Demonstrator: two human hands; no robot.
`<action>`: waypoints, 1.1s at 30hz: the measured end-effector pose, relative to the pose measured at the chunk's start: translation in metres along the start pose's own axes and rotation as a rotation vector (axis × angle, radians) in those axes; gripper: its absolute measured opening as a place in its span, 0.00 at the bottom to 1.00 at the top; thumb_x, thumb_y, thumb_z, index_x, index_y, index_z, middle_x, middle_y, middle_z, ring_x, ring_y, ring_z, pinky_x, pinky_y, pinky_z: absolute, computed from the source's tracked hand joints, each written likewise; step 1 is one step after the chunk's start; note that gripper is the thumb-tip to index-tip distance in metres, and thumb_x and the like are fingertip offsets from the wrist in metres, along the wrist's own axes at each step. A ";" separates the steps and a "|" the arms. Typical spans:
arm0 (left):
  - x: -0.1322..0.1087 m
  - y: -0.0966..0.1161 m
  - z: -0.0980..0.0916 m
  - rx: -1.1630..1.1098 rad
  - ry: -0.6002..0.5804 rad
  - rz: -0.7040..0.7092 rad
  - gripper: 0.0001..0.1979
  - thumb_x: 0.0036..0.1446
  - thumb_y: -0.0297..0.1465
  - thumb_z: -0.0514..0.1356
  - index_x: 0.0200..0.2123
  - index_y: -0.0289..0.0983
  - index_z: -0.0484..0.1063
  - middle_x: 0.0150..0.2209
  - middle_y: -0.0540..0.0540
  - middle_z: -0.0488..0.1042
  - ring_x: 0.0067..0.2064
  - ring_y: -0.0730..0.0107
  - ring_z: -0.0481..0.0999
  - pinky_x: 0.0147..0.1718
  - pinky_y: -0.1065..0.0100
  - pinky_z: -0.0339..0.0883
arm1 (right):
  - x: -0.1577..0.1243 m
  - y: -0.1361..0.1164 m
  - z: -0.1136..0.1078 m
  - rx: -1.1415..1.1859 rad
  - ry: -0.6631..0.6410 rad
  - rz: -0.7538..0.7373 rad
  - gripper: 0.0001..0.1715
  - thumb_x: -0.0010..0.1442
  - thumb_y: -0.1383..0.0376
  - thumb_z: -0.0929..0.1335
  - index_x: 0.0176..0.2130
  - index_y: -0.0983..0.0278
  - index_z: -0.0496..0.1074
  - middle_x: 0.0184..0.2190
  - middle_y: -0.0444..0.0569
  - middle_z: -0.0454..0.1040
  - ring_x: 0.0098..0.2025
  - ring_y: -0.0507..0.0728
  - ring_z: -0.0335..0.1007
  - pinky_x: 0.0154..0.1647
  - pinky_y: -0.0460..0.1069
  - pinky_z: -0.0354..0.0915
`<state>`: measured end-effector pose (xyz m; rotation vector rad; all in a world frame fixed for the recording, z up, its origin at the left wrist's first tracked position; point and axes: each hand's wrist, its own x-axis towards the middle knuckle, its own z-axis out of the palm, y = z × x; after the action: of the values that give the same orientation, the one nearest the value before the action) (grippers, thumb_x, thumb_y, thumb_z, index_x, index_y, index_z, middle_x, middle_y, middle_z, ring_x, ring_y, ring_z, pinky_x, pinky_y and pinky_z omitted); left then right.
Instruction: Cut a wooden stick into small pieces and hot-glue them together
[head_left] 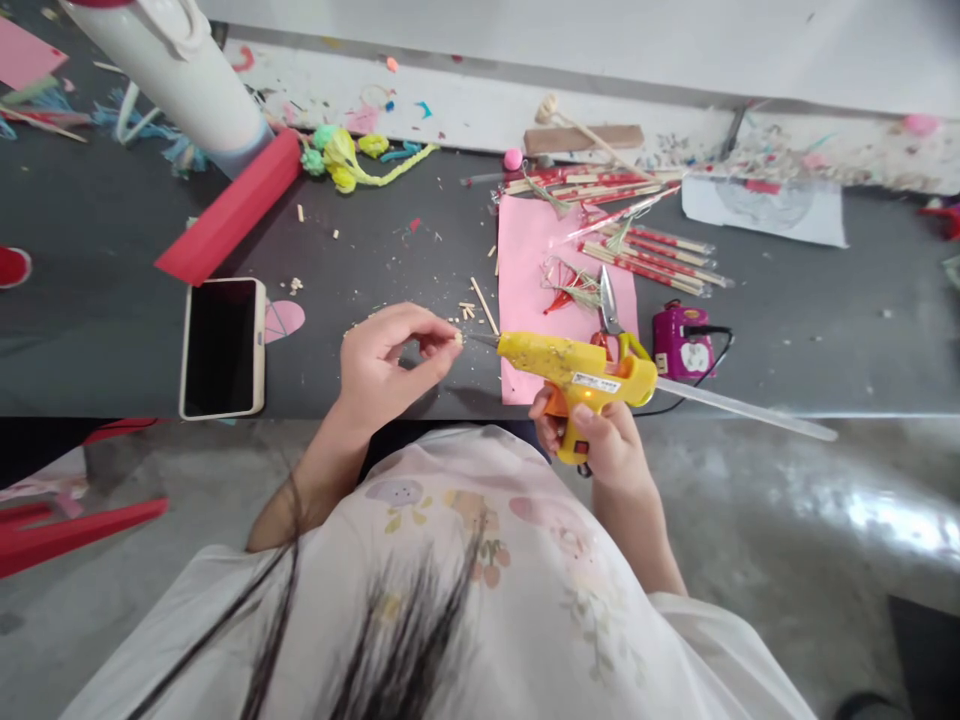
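Note:
My right hand is wrapped round the handle of a yellow hot glue gun, and an orange light glows on its body. A clear glue stick juts from its back end. The thin nozzle points left, to the fingertips of my left hand. There, thumb and finger pinch a tiny pale wooden piece, with the nozzle tip close to it; whether they touch I cannot tell. Short cut bits of wooden stick and a longer stick lie just beyond, on the dark table.
Pink paper lies under the gun, bearing scissors. Wrapped red-and-wood chopsticks lie beyond. A purple power block with a black cable sits right. Left are a phone, a folded red paper strip and a white bottle.

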<state>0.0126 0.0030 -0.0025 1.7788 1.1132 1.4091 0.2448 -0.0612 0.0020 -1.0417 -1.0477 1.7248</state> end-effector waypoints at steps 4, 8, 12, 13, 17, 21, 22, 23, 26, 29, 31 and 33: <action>0.001 0.003 -0.001 0.025 -0.006 0.014 0.05 0.51 0.23 0.64 0.32 0.39 0.75 0.29 0.52 0.75 0.30 0.77 0.72 0.28 0.72 0.68 | 0.000 -0.002 0.005 0.012 0.014 -0.008 0.16 0.59 0.53 0.67 0.36 0.63 0.74 0.22 0.43 0.67 0.20 0.49 0.61 0.17 0.45 0.56; 0.001 0.007 -0.003 0.052 -0.015 0.029 0.06 0.51 0.23 0.64 0.32 0.39 0.74 0.29 0.52 0.75 0.29 0.77 0.72 0.29 0.72 0.68 | 0.000 -0.005 0.008 0.014 0.028 -0.016 0.17 0.57 0.53 0.69 0.39 0.63 0.73 0.21 0.42 0.67 0.19 0.49 0.61 0.15 0.45 0.57; 0.001 0.008 -0.004 0.098 -0.030 0.037 0.05 0.52 0.24 0.64 0.33 0.38 0.74 0.29 0.52 0.75 0.29 0.78 0.72 0.29 0.71 0.69 | 0.001 -0.006 0.009 -0.016 0.048 0.009 0.19 0.56 0.51 0.69 0.38 0.63 0.72 0.20 0.42 0.67 0.18 0.49 0.60 0.15 0.45 0.58; 0.001 0.008 -0.004 0.110 -0.035 0.037 0.05 0.52 0.24 0.64 0.33 0.38 0.74 0.30 0.51 0.75 0.29 0.78 0.72 0.30 0.71 0.70 | 0.001 -0.006 0.009 -0.023 0.053 0.015 0.19 0.56 0.50 0.69 0.38 0.63 0.72 0.21 0.42 0.67 0.18 0.49 0.60 0.15 0.45 0.58; 0.001 0.009 -0.005 0.128 -0.043 0.050 0.05 0.52 0.24 0.64 0.33 0.39 0.74 0.30 0.52 0.75 0.29 0.77 0.72 0.30 0.70 0.70 | 0.001 -0.005 0.008 -0.017 0.050 0.017 0.18 0.56 0.51 0.69 0.37 0.63 0.73 0.21 0.43 0.67 0.19 0.48 0.60 0.15 0.45 0.57; 0.002 0.010 -0.005 0.132 -0.050 0.068 0.06 0.52 0.23 0.64 0.34 0.39 0.74 0.30 0.52 0.75 0.29 0.78 0.72 0.30 0.70 0.69 | -0.001 -0.005 0.008 0.001 0.048 0.014 0.16 0.57 0.53 0.69 0.37 0.63 0.74 0.23 0.43 0.68 0.20 0.48 0.61 0.16 0.44 0.58; 0.002 0.010 -0.005 0.138 -0.052 0.073 0.06 0.52 0.23 0.64 0.34 0.39 0.74 0.30 0.52 0.75 0.29 0.77 0.72 0.30 0.70 0.69 | -0.001 -0.005 0.007 -0.001 0.051 0.016 0.16 0.57 0.53 0.69 0.38 0.63 0.74 0.23 0.43 0.69 0.20 0.48 0.61 0.16 0.45 0.58; 0.002 0.010 -0.005 0.146 -0.053 0.076 0.06 0.52 0.24 0.63 0.34 0.39 0.74 0.30 0.52 0.75 0.29 0.77 0.72 0.30 0.70 0.69 | -0.001 -0.005 0.007 -0.004 0.049 0.019 0.16 0.57 0.53 0.69 0.37 0.63 0.74 0.24 0.44 0.69 0.20 0.48 0.61 0.17 0.45 0.58; 0.002 0.011 -0.006 0.167 -0.057 0.079 0.05 0.53 0.24 0.63 0.33 0.39 0.74 0.30 0.51 0.75 0.29 0.77 0.72 0.31 0.70 0.70 | -0.001 -0.006 0.007 -0.018 0.042 0.023 0.16 0.57 0.53 0.69 0.37 0.63 0.74 0.23 0.43 0.69 0.20 0.48 0.61 0.17 0.44 0.58; 0.002 0.011 -0.006 0.175 -0.061 0.081 0.05 0.53 0.24 0.63 0.34 0.38 0.74 0.30 0.51 0.75 0.29 0.77 0.72 0.31 0.70 0.70 | -0.001 -0.005 0.006 -0.030 0.040 0.031 0.17 0.57 0.52 0.69 0.36 0.63 0.73 0.23 0.43 0.68 0.20 0.48 0.61 0.16 0.44 0.58; 0.002 0.011 -0.006 0.172 -0.059 0.080 0.05 0.53 0.25 0.63 0.34 0.39 0.74 0.30 0.51 0.76 0.29 0.77 0.72 0.31 0.70 0.70 | -0.001 -0.006 0.006 -0.034 0.043 0.039 0.17 0.57 0.52 0.69 0.35 0.63 0.73 0.24 0.44 0.69 0.20 0.48 0.61 0.16 0.44 0.58; 0.002 0.011 -0.006 0.167 -0.058 0.080 0.04 0.53 0.25 0.63 0.34 0.39 0.75 0.30 0.51 0.76 0.29 0.77 0.72 0.31 0.70 0.70 | -0.001 -0.006 0.007 -0.036 0.046 0.042 0.16 0.57 0.52 0.69 0.34 0.63 0.73 0.24 0.44 0.69 0.20 0.48 0.60 0.16 0.44 0.57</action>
<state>0.0100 -0.0009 0.0093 1.9888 1.1702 1.3352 0.2404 -0.0619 0.0099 -1.1283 -1.0384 1.7132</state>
